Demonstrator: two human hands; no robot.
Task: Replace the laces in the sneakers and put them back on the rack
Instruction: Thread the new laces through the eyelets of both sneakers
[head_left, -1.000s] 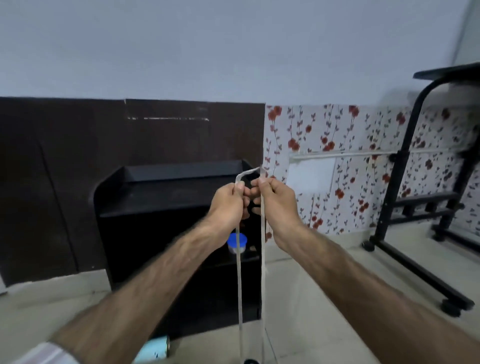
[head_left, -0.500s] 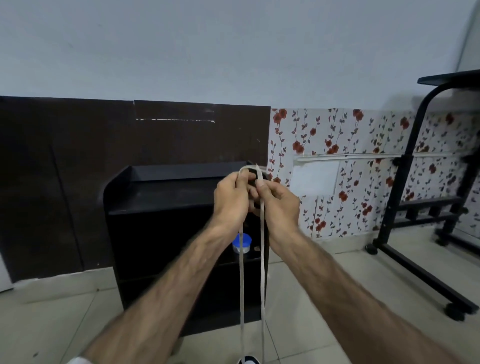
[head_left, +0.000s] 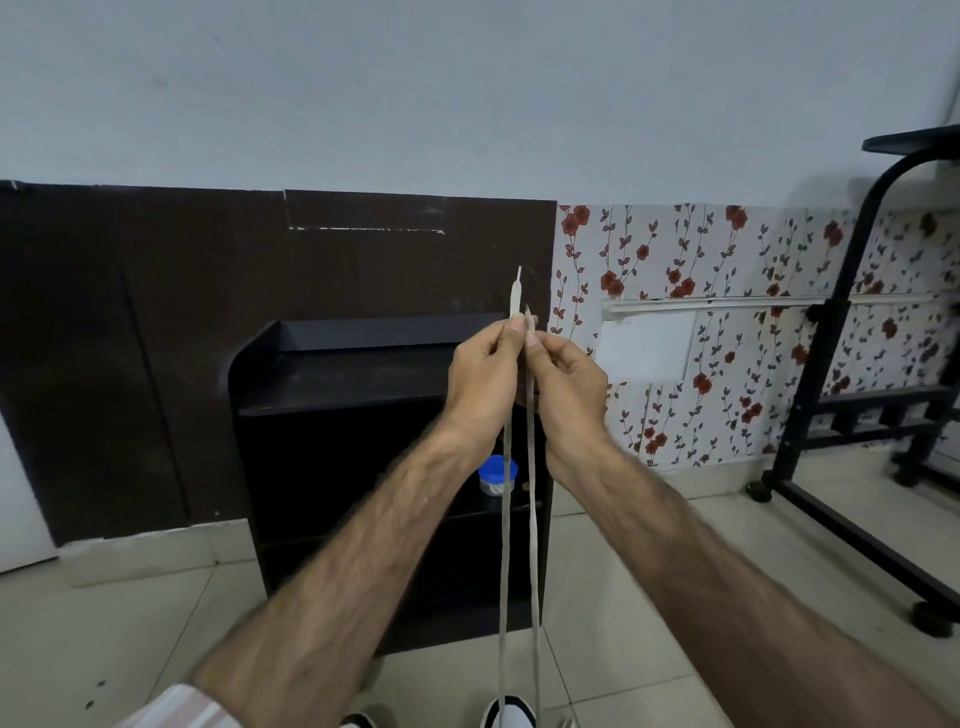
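Now I hold both ends of the lace (head_left: 503, 545) up together — left hand (head_left: 483, 379) and right hand (head_left: 563, 382) each pinching one — likely to even their lengths; it hangs to the sneaker (head_left: 511, 714) on the floor.

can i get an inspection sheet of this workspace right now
surface: pale tiled floor; no table in use.
job's things: lace held up in two strands, tips above the fingers, running down to a white sneaker at the bottom edge; a second shoe is barely visible beside it. Black rack stands behind, top shelf bare.
clutter: blue-lidded jar on a lower rack shelf.
grippers: left hand and right hand each pinch a strand, close together.
cables: nothing seen.
surroundings: dark wall panel, floral wallpaper, black wheeled stand to the right.
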